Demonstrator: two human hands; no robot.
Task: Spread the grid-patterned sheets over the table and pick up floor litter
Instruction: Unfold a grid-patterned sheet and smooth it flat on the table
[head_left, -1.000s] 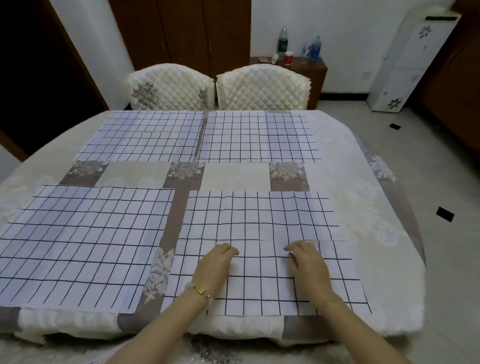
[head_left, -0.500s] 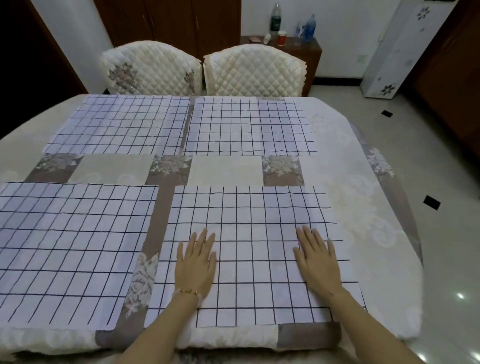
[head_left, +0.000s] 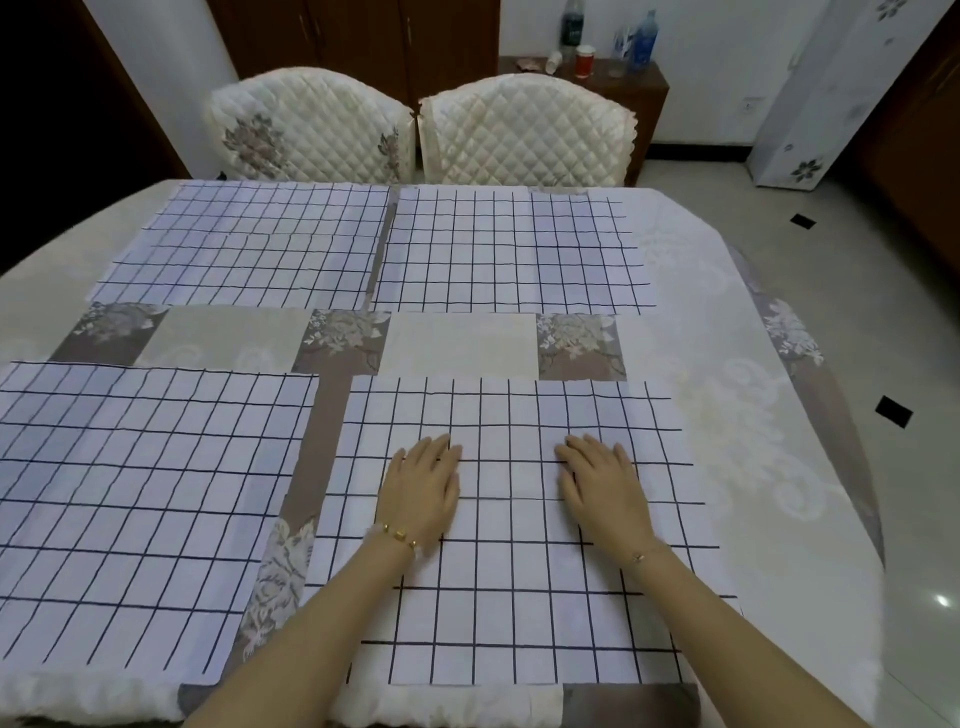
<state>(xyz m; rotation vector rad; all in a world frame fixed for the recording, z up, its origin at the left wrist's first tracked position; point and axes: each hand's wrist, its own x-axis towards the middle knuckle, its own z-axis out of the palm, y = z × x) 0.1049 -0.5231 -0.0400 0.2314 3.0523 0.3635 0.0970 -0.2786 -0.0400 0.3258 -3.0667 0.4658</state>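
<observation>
Several white sheets with a dark grid lie flat on the round table (head_left: 753, 431). The near right sheet (head_left: 514, 587) is under both hands. My left hand (head_left: 422, 488) rests palm down on its middle, fingers together and flat. My right hand (head_left: 602, 483) lies palm down a short way to the right, also flat. A near left sheet (head_left: 130, 509), a far left sheet (head_left: 254, 244) and a far right sheet (head_left: 509, 249) are spread out too. Neither hand holds anything.
Two quilted cream chairs (head_left: 311, 130) (head_left: 524, 135) stand at the far edge. A wooden side cabinet (head_left: 644, 93) with bottles and a red cup is behind them. A white floral appliance (head_left: 810, 130) stands at the right. Small dark squares (head_left: 893, 411) mark the tiled floor.
Both hands went from curled at the sheet's near middle to flat, slid apart, and have now moved forward and closer together. The view has come nearer to the table.
</observation>
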